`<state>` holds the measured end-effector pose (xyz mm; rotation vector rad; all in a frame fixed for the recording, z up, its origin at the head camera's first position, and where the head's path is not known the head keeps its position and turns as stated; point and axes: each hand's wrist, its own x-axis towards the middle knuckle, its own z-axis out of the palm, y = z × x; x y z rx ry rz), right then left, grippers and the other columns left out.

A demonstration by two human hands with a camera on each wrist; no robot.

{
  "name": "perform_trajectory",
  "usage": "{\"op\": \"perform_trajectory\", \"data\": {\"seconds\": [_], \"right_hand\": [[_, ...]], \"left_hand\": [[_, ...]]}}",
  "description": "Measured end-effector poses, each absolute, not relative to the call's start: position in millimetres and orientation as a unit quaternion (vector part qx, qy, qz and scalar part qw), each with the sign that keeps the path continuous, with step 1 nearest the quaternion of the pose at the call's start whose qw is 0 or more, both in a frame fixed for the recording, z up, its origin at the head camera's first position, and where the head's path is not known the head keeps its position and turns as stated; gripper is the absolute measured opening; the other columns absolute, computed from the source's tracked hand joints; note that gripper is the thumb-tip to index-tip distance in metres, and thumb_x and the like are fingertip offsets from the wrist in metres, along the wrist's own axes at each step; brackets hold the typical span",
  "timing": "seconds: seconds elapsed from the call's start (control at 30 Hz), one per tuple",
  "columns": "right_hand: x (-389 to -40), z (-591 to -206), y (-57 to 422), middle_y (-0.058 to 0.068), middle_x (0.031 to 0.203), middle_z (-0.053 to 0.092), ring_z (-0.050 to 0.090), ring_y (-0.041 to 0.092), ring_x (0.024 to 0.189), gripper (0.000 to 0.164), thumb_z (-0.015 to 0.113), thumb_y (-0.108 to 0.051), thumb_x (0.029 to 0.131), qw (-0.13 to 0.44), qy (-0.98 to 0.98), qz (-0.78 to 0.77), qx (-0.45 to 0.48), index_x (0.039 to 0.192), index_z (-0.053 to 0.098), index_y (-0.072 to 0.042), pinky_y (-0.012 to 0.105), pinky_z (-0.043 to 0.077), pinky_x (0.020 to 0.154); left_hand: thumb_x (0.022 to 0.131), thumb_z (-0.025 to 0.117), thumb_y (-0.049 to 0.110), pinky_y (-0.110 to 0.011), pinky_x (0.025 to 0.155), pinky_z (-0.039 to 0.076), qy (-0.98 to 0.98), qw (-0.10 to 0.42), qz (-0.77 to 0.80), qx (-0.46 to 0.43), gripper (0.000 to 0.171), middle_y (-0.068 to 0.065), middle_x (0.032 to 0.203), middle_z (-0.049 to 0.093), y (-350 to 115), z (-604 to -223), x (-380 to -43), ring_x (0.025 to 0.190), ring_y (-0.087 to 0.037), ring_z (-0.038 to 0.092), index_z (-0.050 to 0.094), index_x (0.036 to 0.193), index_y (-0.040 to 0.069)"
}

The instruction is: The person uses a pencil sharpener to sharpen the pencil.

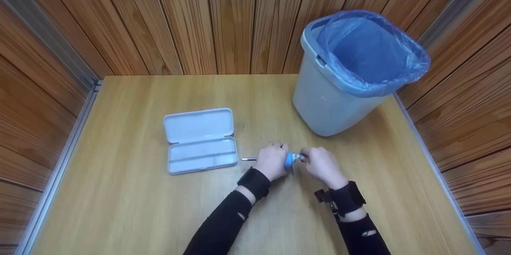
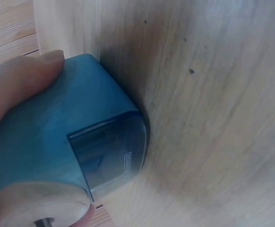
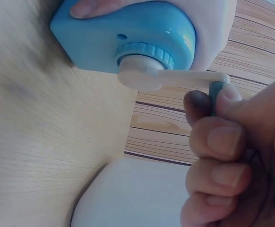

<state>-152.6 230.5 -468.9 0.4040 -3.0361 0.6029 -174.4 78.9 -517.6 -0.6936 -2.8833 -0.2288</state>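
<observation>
A blue hand-cranked pencil sharpener [image 3: 92, 45] sits on the table, gripped around its body by my left hand [image 1: 271, 161]. The left wrist view shows its clear, dark-tinted shavings drawer [image 2: 111, 151] and a pale round front piece [image 2: 38, 203]. From that front a slim pencil [image 1: 249, 159] sticks out to the left; its other end is hidden inside. On the opposite side is a white crank arm [image 3: 187, 75] with a blue knob [image 3: 215, 92]. My right hand [image 1: 321, 166] pinches this knob between thumb and forefinger, the other fingers curled below.
An open, pale blue pencil case [image 1: 201, 153] lies left of the hands, lid folded back. A grey bin [image 1: 331, 107] with a blue liner [image 1: 403, 83] stands at the back right. Dark specks [image 2: 191, 71] dot the table. Wooden walls [image 1: 231, 19] enclose the back and sides.
</observation>
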Motion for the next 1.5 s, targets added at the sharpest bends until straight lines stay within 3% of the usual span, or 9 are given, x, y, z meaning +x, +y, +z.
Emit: {"op": "perform_trajectory", "data": {"seconds": [0.53, 0.93, 1.27, 1.5], "right_hand": [[-180, -467, 228, 0.009, 0.076, 0.068, 0.062, 0.025, 0.065, 0.009, 0.060, -0.010, 0.082, -0.013, -0.979, 0.167, 0.120, 0.085, 0.068, -0.007, 0.038, 0.046, 0.056], [-200, -481, 225, 0.009, 0.079, 0.068, 0.062, 0.026, 0.069, 0.014, 0.056, -0.015, 0.086, -0.041, -0.983, 0.156, 0.093, 0.087, 0.068, -0.007, 0.039, 0.046, 0.059], [-204, -510, 226, 0.006, 0.067, 0.056, 0.048, 0.020, 0.060, 0.013, 0.054, -0.008, 0.081, -0.108, -0.981, 0.130, 0.098, 0.069, 0.060, -0.008, 0.032, 0.034, 0.049], [-192, -526, 224, 0.004, 0.066, 0.055, 0.048, 0.019, 0.059, 0.015, 0.052, -0.013, 0.079, -0.123, -0.980, 0.117, 0.107, 0.066, 0.058, -0.011, 0.032, 0.036, 0.049]], "left_hand": [[0.058, 0.080, 0.039, -0.030, 0.058, 0.049, -0.968, 0.062, -0.070, -0.234, 0.054, -0.002, 0.088, 0.063, 78, -515, -175, 0.074, -0.018, 0.059, 0.057, 0.100, 0.014], [0.056, 0.081, 0.037, -0.032, 0.057, 0.049, -0.965, 0.082, -0.080, -0.235, 0.052, -0.003, 0.086, 0.063, 79, -518, -176, 0.074, -0.019, 0.059, 0.058, 0.096, 0.014], [0.054, 0.081, 0.038, -0.032, 0.055, 0.048, -0.963, 0.091, -0.080, -0.239, 0.053, -0.002, 0.085, 0.062, 81, -518, -174, 0.072, -0.019, 0.058, 0.058, 0.095, 0.014], [0.055, 0.080, 0.038, -0.031, 0.055, 0.047, -0.965, 0.094, -0.068, -0.236, 0.049, 0.000, 0.084, 0.063, 79, -519, -175, 0.072, -0.018, 0.059, 0.056, 0.091, 0.015]]}}
